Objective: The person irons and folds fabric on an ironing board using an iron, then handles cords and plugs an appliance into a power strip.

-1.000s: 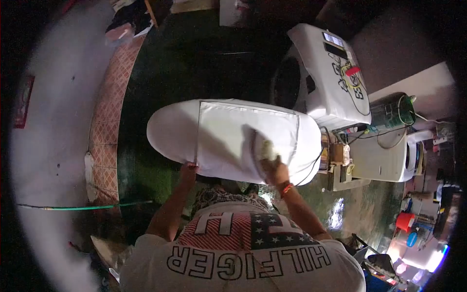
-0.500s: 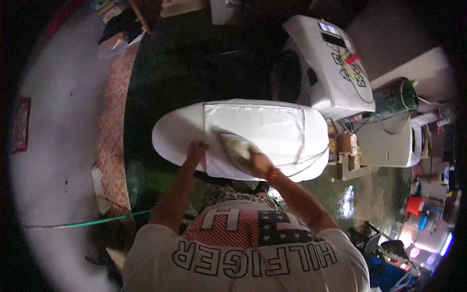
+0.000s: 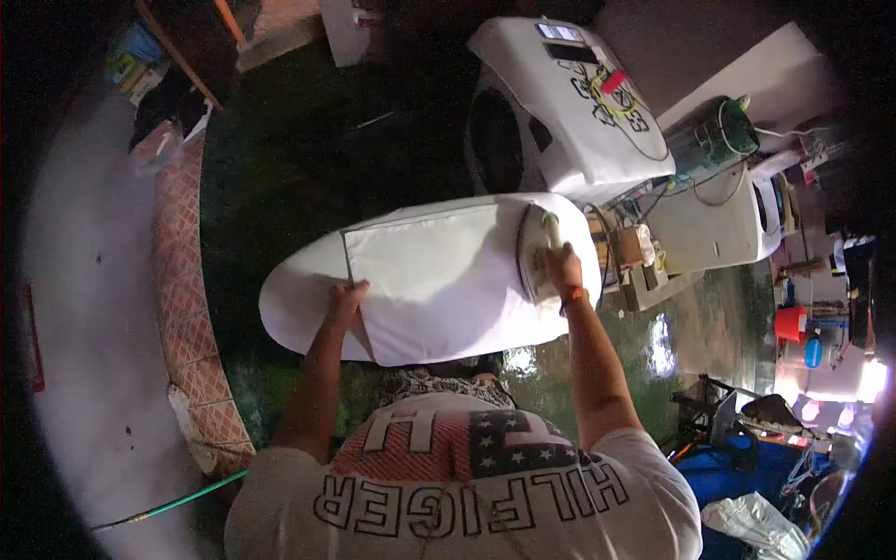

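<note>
A white ironing board stretches across the middle of the view, its rounded end to the left. Over it lies a flat piece of white cloth with a dark-looking left edge. At that left edge my left hand is closed, its fingers pinching the cloth. My right hand grips the handle of a pale clothes iron near the board's right end. The iron's soleplate is hidden against the fabric.
Beyond the board stands a white-covered appliance with phone-like items on top. A green bucket and a white machine are to the right. A green hose runs at lower left; a red bucket sits far right.
The iron in my right hand has moved right, from the cloth's middle to the board's right end. My left hand stays at the cloth's left edge. The camera view has shifted.
</note>
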Action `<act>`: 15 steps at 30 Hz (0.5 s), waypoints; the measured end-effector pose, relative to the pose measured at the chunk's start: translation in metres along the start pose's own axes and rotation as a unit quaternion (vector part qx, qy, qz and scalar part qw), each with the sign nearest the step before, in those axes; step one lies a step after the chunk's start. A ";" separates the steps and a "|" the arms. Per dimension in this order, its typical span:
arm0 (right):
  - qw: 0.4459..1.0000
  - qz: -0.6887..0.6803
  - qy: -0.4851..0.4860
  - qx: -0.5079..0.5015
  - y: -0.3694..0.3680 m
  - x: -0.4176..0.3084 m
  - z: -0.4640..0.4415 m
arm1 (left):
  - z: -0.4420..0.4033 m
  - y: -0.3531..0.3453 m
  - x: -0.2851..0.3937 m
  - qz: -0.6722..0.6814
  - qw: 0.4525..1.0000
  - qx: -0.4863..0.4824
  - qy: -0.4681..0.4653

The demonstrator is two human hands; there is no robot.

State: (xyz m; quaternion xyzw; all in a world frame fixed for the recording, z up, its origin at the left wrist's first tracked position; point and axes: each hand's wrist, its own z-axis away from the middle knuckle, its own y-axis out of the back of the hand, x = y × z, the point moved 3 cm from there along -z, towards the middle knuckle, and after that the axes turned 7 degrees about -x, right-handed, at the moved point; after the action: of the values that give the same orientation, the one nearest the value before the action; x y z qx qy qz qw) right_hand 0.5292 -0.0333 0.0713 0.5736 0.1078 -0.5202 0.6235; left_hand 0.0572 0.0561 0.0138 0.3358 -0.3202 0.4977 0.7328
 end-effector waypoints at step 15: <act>0.995 -0.089 -0.017 -0.038 0.008 -0.035 -0.025 | -0.037 0.022 -0.029 -0.009 0.995 -0.090 0.041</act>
State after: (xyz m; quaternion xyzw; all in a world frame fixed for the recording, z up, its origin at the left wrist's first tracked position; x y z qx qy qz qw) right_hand 0.5321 0.0040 0.0939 0.5291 0.1677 -0.5785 0.5977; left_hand 0.0328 0.0777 -0.0265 0.2510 -0.3305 0.4735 0.7769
